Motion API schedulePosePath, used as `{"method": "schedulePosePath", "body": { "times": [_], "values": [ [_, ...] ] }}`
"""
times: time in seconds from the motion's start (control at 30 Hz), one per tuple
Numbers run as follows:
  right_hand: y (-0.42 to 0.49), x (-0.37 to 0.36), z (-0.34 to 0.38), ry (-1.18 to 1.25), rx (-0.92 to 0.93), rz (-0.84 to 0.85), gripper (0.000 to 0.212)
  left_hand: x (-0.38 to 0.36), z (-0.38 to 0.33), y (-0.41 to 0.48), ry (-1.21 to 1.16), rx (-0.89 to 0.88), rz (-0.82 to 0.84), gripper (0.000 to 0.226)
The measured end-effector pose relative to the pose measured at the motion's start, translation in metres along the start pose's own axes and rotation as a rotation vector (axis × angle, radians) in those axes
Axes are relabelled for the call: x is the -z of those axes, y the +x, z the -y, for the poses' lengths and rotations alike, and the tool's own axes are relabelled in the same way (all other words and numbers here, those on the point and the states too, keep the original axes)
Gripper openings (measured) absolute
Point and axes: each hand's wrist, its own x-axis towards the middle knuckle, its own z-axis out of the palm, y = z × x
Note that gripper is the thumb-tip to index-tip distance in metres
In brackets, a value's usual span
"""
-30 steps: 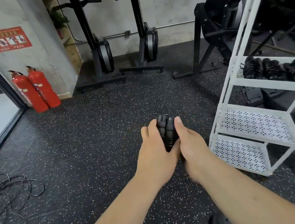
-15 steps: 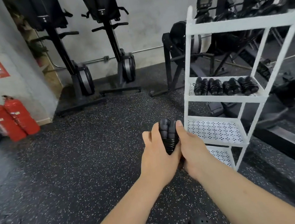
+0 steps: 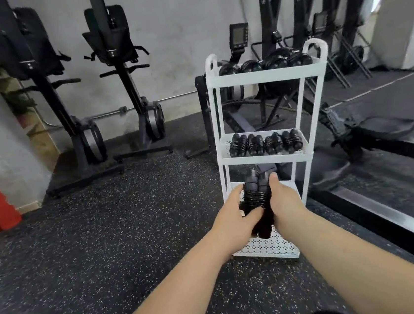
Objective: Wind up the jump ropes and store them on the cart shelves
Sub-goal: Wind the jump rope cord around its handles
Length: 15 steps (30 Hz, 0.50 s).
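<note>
Jump rope [image 3: 257, 197], wound into a tight black bundle, is being clasped between both hands, the left hand [image 3: 235, 211] and right hand [image 3: 284, 201] each closing a firm grip on it. It is now hovering right in front of the white cart [image 3: 263, 75], which was off to the right a moment ago. Other wound bundles [image 3: 265, 143] are lying along the middle shelf.

Gym: upright-stored black rowing machines [image 3: 126, 88] against grey concrete wall [image 3: 180, 25], speckled black rubber floor [image 3: 95, 247], wall mirror [image 3: 389, 110].
</note>
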Motion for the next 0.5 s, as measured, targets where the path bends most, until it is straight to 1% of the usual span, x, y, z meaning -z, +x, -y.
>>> {"method": "schedulePosePath", "body": {
  "times": [0.1, 0.2, 0.27, 0.3, 0.33, 0.43, 0.5],
  "values": [
    [0.015, 0.024, -0.003, -0.091, 0.061, 0.012, 0.048, -0.016, -0.001, 0.012, 0.017, -0.002, -0.003, 0.056],
    [0.024, 0.047, -0.007, -0.338, 0.22, 0.054, 0.047, -0.034, 0.001, 0.028, -0.005, 0.026, 0.002, 0.045],
    [0.023, 0.06, -0.008, -0.507, 0.322, 0.072, 0.048, -0.043, 0.002, 0.04, -0.035, 0.046, -0.013, 0.051],
    [0.025, 0.067, -0.012, -0.574, 0.354, 0.088, 0.05, -0.048, 0.004, 0.047, -0.051, 0.06, -0.025, 0.049],
    [0.026, 0.074, -0.016, -0.63, 0.367, 0.103, 0.053, -0.052, 0.006, 0.053, -0.069, 0.079, -0.021, 0.043],
    [0.035, 0.088, -0.038, -0.725, 0.401, 0.153, 0.069, -0.065, 0.015, 0.072, -0.137, 0.168, 0.006, 0.046],
    [0.044, 0.094, -0.053, -0.789, 0.452, 0.179, 0.085, -0.076, 0.023, 0.085, -0.148, 0.199, 0.008, 0.045]
  ]
}}
